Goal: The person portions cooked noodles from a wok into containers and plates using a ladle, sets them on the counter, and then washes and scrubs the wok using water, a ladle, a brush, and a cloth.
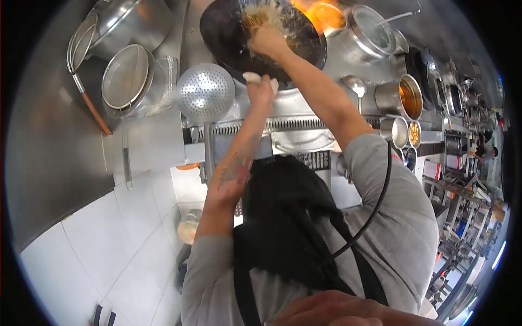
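Observation:
A dark wok (217, 27) sits on the stove at the top of the head view. Inside it, my right hand (268, 41) is closed around a bamboo wok brush (253, 19), whose bristles blur amid splashing, watery liquid. At the wok's near edge, my left hand (262, 93) is closed on a folded white cloth (252, 77) pressed to the rim. Whether a handle lies under the cloth is hidden. Left of that hand rests a round perforated skimmer (205, 92).
Orange flames (325, 15) burn right of the wok. A metal ladle (356, 86), a pot of reddish-orange liquid (409, 96) and a lidded pot (372, 30) stand on the right. On the left are a mesh strainer (126, 76), a large steel pot (130, 27) and a wooden-handled strainer (95, 111).

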Action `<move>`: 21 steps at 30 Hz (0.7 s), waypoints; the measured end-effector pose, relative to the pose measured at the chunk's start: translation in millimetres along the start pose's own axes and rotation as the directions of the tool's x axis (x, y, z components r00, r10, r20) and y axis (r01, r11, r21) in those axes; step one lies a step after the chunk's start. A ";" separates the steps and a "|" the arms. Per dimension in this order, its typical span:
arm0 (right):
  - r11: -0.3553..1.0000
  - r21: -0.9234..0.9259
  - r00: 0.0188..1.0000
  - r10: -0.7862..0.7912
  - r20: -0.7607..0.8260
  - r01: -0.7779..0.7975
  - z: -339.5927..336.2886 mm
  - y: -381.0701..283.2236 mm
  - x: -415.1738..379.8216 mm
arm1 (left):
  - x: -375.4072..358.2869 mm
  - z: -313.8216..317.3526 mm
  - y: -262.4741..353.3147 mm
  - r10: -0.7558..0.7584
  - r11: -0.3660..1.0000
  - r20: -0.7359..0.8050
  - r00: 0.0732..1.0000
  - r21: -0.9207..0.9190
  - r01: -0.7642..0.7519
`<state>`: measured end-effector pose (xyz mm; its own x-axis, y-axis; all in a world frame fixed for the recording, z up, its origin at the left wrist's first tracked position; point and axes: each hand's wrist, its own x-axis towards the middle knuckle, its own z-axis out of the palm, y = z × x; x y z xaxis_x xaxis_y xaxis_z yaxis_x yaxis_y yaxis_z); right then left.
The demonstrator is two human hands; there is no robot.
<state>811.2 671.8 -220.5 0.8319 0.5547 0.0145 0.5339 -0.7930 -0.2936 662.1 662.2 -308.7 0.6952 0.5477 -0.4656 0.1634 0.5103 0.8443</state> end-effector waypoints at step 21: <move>0.953 -0.098 0.940 -0.258 0.224 0.285 -93.4 44.7 -89.5 | -13.1 -4.0 36.1 -0.167 0.986 0.121 0.979 -0.006 0.169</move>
<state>774.8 563.2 -145.6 0.6101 0.7825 -0.1244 0.7612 -0.6224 -0.1824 656.1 676.2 -273.2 0.7374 0.3708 -0.5646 0.2745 0.5992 0.7521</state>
